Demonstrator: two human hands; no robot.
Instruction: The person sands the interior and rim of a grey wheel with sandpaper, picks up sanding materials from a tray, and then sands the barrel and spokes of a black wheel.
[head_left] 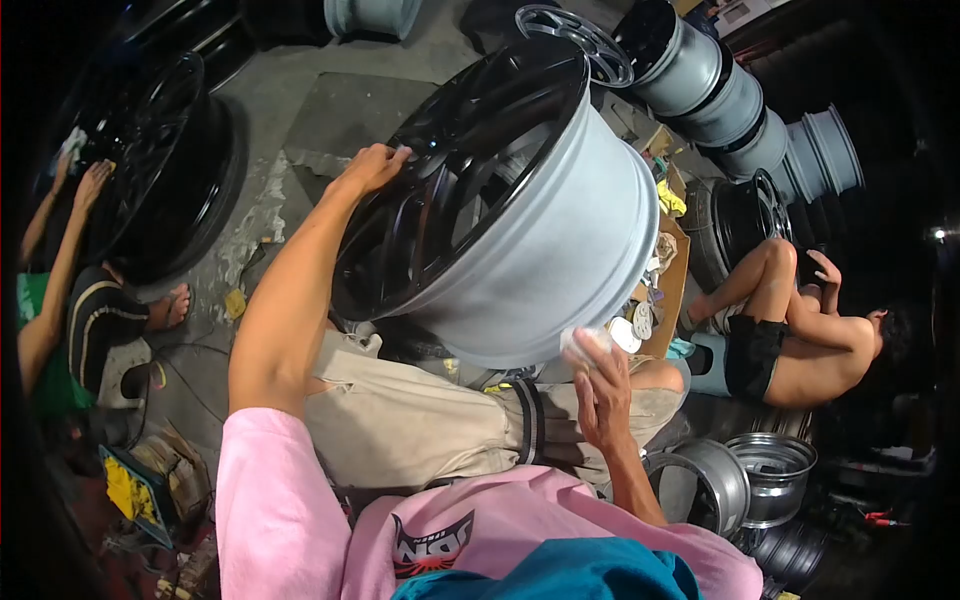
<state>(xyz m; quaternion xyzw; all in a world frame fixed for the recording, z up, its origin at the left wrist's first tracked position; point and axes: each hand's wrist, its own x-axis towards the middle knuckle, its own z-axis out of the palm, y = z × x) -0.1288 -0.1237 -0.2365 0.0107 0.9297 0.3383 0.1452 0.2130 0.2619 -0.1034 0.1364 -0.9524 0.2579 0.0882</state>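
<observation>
A large car wheel rim [560, 240], with a black spoked face and a dull grey barrel, stands tilted in front of my legs. My left hand [375, 168] is closed at its black face, fingers curled against a spoke; the fingertips are partly hidden. My right hand [604, 395] holds a whitish pad [583, 348] by the lower edge of the grey barrel. Whether the pad is cloth or abrasive paper I cannot tell, nor whether it touches the metal.
A cardboard box [675, 290] of discs and scraps stands right of the rim. Grey rims [735, 95] are stacked behind it. One co-worker [815, 350] sits at right; another's hands [92, 185] are on a black rim [170, 170] at left. More rims [770, 470] lie lower right.
</observation>
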